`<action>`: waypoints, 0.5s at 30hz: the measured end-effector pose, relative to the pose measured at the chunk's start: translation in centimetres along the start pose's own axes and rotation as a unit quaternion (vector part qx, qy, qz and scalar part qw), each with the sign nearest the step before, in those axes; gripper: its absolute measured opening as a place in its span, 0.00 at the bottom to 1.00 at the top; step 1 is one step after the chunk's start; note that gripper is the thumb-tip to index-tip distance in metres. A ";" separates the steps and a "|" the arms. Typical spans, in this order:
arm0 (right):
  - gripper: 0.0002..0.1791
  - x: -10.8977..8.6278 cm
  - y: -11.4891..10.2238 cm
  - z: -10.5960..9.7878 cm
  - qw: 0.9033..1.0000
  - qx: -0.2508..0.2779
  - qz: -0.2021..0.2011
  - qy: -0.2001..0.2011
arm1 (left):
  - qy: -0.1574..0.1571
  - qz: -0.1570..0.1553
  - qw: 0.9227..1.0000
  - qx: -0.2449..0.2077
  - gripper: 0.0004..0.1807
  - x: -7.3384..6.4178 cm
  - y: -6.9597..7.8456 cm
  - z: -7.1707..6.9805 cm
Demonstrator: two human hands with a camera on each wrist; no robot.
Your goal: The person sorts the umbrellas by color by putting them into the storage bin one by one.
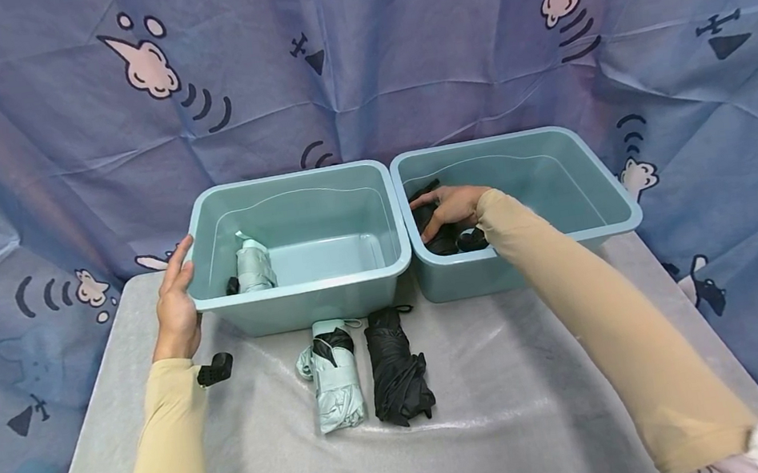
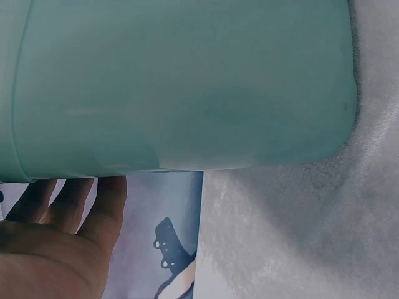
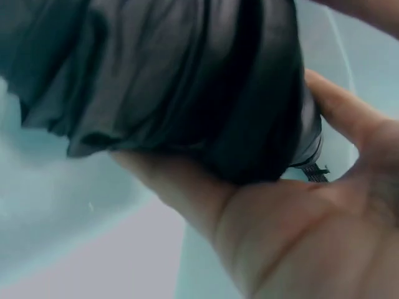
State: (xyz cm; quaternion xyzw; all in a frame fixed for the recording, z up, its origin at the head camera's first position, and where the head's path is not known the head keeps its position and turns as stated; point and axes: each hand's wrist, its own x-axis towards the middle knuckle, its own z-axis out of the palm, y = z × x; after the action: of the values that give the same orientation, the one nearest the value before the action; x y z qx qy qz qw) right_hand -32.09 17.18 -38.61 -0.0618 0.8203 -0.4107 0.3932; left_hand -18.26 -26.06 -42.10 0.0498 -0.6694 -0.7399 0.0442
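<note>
My left hand (image 1: 177,313) rests with extended fingers against the left end of the left teal bin (image 1: 306,286); in the left wrist view its fingers (image 2: 103,212) touch the bin's outer wall. Inside the right teal bin (image 1: 568,235), near its left end, my right hand (image 1: 456,205) grips a folded black umbrella (image 3: 187,75). The right wrist view shows thumb and fingers around its gathered cloth; part of the umbrella is hidden by the hand. A pale green folded umbrella (image 1: 255,268) leans inside the left bin, with a small black item (image 1: 232,286) beside it.
In front of the bins, on the grey-covered table (image 1: 494,430), lie a pale green folded umbrella (image 1: 339,396) and a black folded umbrella (image 1: 398,371) side by side. The two bins stand close together before a blue patterned curtain (image 1: 353,54).
</note>
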 end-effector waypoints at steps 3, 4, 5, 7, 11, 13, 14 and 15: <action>0.49 0.0 0.0 -0.1 0.999 -0.041 0.008 0.009 | -0.001 0.000 1.000 0.002 0.28 0.0 0.0 0.0; 0.49 0.0 0.0 -0.1 0.998 -0.057 0.011 0.011 | -0.001 0.000 1.000 0.003 0.28 0.0 0.0 0.0; 0.50 0.0 0.0 -0.2 0.997 -0.070 0.014 0.012 | -0.001 0.001 1.000 0.005 0.28 0.0 0.0 0.0; 0.50 0.0 0.0 -0.3 0.996 -0.089 0.018 0.013 | 0.000 -0.001 1.000 0.005 0.28 0.0 0.0 0.0; 0.51 0.1 0.1 -0.2 0.999 -0.040 0.026 -0.003 | 0.001 -0.002 1.000 0.008 0.28 0.0 0.0 0.0; 0.50 0.2 0.1 -0.1 1.000 -0.002 0.028 -0.004 | 0.001 -0.003 1.000 0.008 0.28 0.0 0.0 0.0; 0.50 0.1 0.1 0.0 0.999 0.018 0.028 -0.005 | 0.001 -0.003 1.000 0.009 0.28 0.0 0.0 0.0; 0.49 0.2 0.2 0.0 0.999 0.029 0.026 -0.002 | 0.001 -0.004 1.000 0.009 0.28 -0.1 0.0 0.0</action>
State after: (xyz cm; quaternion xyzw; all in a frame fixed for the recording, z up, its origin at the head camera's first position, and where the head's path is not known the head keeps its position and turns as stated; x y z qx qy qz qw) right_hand -32.12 17.19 -38.83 -0.0297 0.8085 -0.4241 0.4069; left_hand -18.21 -26.00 -42.10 0.0537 -0.6759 -0.7339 0.0416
